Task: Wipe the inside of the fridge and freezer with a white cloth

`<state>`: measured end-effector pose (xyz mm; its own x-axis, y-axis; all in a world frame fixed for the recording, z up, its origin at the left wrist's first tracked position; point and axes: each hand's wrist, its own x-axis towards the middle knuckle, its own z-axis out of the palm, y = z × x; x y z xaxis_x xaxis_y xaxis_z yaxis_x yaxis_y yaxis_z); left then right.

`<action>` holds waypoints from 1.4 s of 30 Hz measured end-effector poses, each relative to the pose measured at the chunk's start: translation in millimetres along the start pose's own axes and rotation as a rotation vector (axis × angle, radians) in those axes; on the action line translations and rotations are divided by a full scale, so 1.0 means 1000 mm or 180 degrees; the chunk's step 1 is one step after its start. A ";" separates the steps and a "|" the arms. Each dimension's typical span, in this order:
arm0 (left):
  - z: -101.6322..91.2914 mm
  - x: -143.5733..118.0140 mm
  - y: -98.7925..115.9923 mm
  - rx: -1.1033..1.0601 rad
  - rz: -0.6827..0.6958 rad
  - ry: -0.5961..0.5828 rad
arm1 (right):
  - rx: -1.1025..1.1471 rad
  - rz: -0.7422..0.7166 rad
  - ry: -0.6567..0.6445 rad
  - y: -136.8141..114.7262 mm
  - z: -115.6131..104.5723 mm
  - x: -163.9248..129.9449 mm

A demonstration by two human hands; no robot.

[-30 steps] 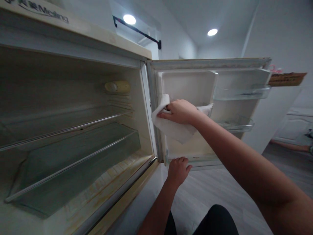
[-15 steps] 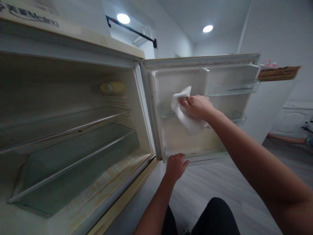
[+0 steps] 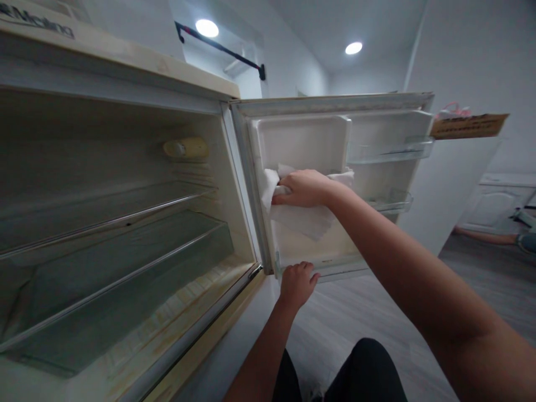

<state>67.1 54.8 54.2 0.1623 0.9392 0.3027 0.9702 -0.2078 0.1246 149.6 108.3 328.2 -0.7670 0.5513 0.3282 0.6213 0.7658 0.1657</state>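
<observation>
A fridge door [image 3: 301,137] stands wide open before me, its inner side facing me. My right hand [image 3: 307,188] is closed on a crumpled white cloth [image 3: 299,220], held at the middle shelf on the hinge side of the door. Part of that shelf is hidden behind cloth and hand. Lower down, my left hand [image 3: 296,285] has its fingers hooked over the rim of the bottom door shelf [image 3: 339,265]; the fingertips are out of sight behind the rim.
Left is the fridge interior, with a glass shelf [image 3: 104,215], a clear drawer [image 3: 138,296], a yellowed lamp cover [image 3: 186,148] and stained lower surfaces. A cardboard box [image 3: 469,126] lies beyond the door. Another person's arm [image 3: 486,237] reaches in at far right.
My right hand has moved left and slightly down with the cloth, from the door's panel to the middle shelf. My left hand keeps its place on the bottom shelf. The view has shifted slightly.
</observation>
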 end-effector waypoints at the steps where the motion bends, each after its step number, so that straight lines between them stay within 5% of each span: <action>1: 0.000 0.000 -0.001 0.0013 0.0007 0.0012 | 0.0001 0.0005 -0.0022 0.002 0.000 -0.002; 8: 0.001 -0.002 -0.003 0.0110 0.0064 0.0038 | -0.0392 0.0734 0.0070 0.037 0.001 -0.033; 13: 0.000 -0.003 -0.001 0.0092 0.0040 0.0051 | -0.0501 0.0848 0.0203 0.036 0.008 -0.037; 20: -0.001 -0.005 0.001 0.0116 0.0129 0.0099 | -0.0639 0.0438 0.1467 0.021 0.056 -0.036; 26: 0.001 -0.003 0.002 0.0178 0.0112 0.0187 | -0.0390 -0.0057 0.2388 -0.022 0.095 0.002; 30: 0.001 -0.006 0.000 0.0199 0.0126 0.0241 | -0.0369 -0.0282 0.2455 -0.036 0.100 0.012; 34: 0.001 -0.009 -0.004 0.0195 0.0194 0.0272 | -0.0447 -0.0569 0.2409 -0.020 0.101 -0.009; 42: 0.001 -0.009 -0.005 0.0195 0.0168 0.0177 | -0.0323 0.0233 0.2581 0.010 0.100 -0.039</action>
<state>61.3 47.8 49.6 0.2049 0.9103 0.3596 0.9700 -0.2379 0.0495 170.0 127.7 224.0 -0.3942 0.1584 0.9053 0.7066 0.6821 0.1883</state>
